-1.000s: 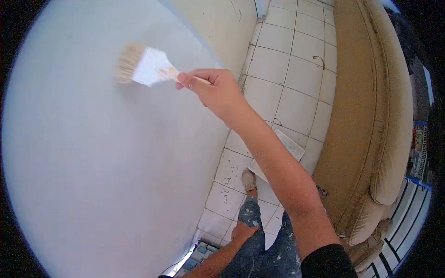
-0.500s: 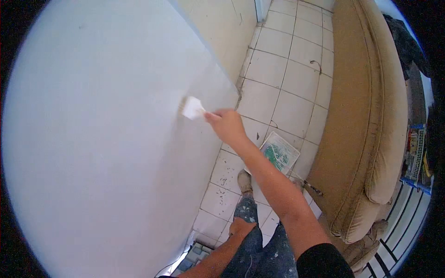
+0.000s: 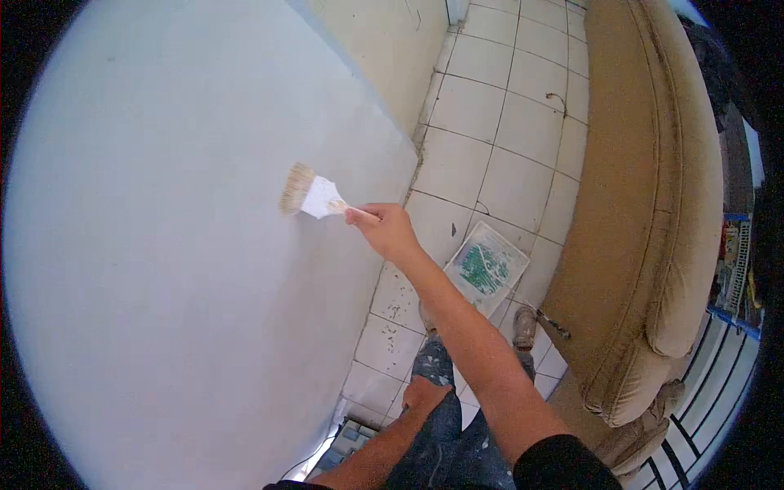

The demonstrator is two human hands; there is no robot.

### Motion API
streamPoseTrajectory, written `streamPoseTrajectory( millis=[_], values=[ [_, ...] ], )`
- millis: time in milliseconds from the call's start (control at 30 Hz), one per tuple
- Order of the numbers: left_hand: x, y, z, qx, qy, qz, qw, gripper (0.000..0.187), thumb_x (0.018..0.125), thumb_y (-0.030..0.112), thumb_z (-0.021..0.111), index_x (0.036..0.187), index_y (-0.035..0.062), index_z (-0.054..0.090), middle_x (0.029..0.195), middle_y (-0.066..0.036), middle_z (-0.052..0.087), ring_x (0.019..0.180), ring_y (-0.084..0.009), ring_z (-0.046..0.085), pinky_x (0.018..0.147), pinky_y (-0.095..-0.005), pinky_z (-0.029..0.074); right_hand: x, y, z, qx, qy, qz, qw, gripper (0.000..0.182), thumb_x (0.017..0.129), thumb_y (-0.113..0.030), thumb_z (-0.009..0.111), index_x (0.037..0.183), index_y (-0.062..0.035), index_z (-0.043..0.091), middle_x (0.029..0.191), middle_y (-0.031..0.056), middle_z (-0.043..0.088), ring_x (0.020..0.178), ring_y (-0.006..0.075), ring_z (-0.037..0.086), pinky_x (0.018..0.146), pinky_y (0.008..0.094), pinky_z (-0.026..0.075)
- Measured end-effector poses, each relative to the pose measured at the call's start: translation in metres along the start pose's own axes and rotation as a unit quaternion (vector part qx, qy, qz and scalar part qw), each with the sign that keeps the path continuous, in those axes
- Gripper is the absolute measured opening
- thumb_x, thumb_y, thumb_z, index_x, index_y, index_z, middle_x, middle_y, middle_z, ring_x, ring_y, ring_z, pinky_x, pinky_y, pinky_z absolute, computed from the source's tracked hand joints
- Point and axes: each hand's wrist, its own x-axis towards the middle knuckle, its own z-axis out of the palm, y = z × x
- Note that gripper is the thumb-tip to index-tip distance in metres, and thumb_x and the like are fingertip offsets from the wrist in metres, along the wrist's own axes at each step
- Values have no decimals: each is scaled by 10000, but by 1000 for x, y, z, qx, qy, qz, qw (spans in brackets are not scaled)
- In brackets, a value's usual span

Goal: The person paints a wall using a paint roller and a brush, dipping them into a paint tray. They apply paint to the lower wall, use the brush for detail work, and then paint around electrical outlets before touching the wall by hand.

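My right hand [image 3: 384,231] is closed round the pale handle of a wide paintbrush [image 3: 318,196]. The brush has a white ferrule and cream bristles, which point left against the white wall [image 3: 180,269]. Lower down, my left hand [image 3: 426,394] rests by the knee of my paint-spotted jeans [image 3: 433,359], its fingers mostly hidden. On the tiles beyond my feet lies a paint tray [image 3: 487,265] with green and white paint in it.
A long brown sofa [image 3: 629,188] runs along the right side. A dark-tipped thin tool [image 3: 555,325] lies by the tray. Paint flecks dot the tiled floor [image 3: 392,343]. Grey box-like items [image 3: 349,447] sit low at the wall, and a blue crate [image 3: 735,273] stands far right.
The brush has shifted left and its bristles now show fanned out instead of blurred. My right hand has moved slightly left with it. The left hand stays by the knee.
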Motion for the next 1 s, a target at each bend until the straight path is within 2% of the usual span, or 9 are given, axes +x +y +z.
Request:
streamPoseTrajectory(
  millis=[167, 267, 400, 467, 567, 667, 767, 867, 1000],
  values=[
    [-23, 22, -20, 6, 7, -20, 1000, 986, 596, 617, 768, 1250, -71, 504, 1237, -230, 592, 1129, -356, 598, 921, -472, 493, 13, 0, -24, -147, 69, 90, 983, 327, 814, -382, 676, 931, -84, 744, 853, 139, 711, 838, 310, 685, 728, 416, 532],
    [-6, 14, -3, 16, 25, -18, 999, 972, 598, 620, 768, 1236, -72, 524, 1245, -232, 587, 1130, -368, 595, 928, -521, 477, 19, -21, -43, -350, 190, 38, 917, 308, 813, -368, 668, 879, -77, 744, 846, 156, 706, 832, 309, 685, 724, 429, 528],
    [1, 15, 0, 26, 27, -16, 999, 950, 603, 624, 766, 1220, -65, 550, 1256, -229, 582, 1146, -386, 581, 917, -600, 461, 4, -81, -86, -60, 69, -28, 995, 333, 803, -389, 688, 809, -59, 736, 732, 134, 683, 717, 255, 669, 644, 374, 508],
    [-3, 21, -2, 31, 23, -25, 999, 944, 606, 620, 765, 1219, -66, 553, 1260, -225, 581, 1152, -389, 577, 909, -618, 461, 4, -92, -84, 103, -25, -106, 989, 374, 801, -420, 693, 795, -48, 730, 687, 125, 664, 656, 231, 645, 612, 356, 490],
    [-4, 26, -10, 30, 20, -30, 999, 941, 612, 614, 761, 1225, -67, 548, 1256, -220, 586, 1149, -387, 580, 902, -617, 469, 17, -87, -64, 14, -9, -56, 998, 431, 805, -471, 697, 775, -42, 721, 651, 96, 641, 599, 205, 601, 587, 334, 463],
    [-6, 28, -15, 41, 22, -37, 998, 927, 621, 614, 751, 1236, -49, 550, 1256, -216, 588, 1148, -385, 581, 902, -621, 468, 39, -44, -54, 22, -49, 24, 998, 431, 814, -475, 680, 819, -48, 736, 716, 121, 679, 672, 238, 653, 629, 355, 499],
    [14, 19, -1, 41, 0, -62, 997, 910, 636, 614, 738, 1254, -26, 546, 1267, -215, 580, 1165, -382, 571, 913, -627, 458, 47, 1, -57, -112, 50, 50, 991, 392, 815, -442, 676, 872, -62, 749, 774, 134, 700, 782, 285, 688, 693, 377, 532],
    [18, 15, 1, 53, -12, -53, 997, 902, 656, 609, 731, 1265, -27, 533, 1276, -211, 576, 1172, -378, 567, 918, -632, 451, 46, 24, -55, -305, 191, 113, 926, 399, 816, -443, 662, 900, -62, 747, 838, 155, 708, 886, 326, 687, 774, 413, 542],
    [24, 9, 15, 54, 24, -56, 997, 894, 670, 598, 734, 1262, -40, 527, 1293, -213, 562, 1172, -385, 565, 923, -638, 443, 39, -15, -92, -141, 109, -12, 984, 466, 818, -498, 664, 775, -36, 700, 759, 128, 683, 753, 304, 655, 684, 403, 508]
  ],
)
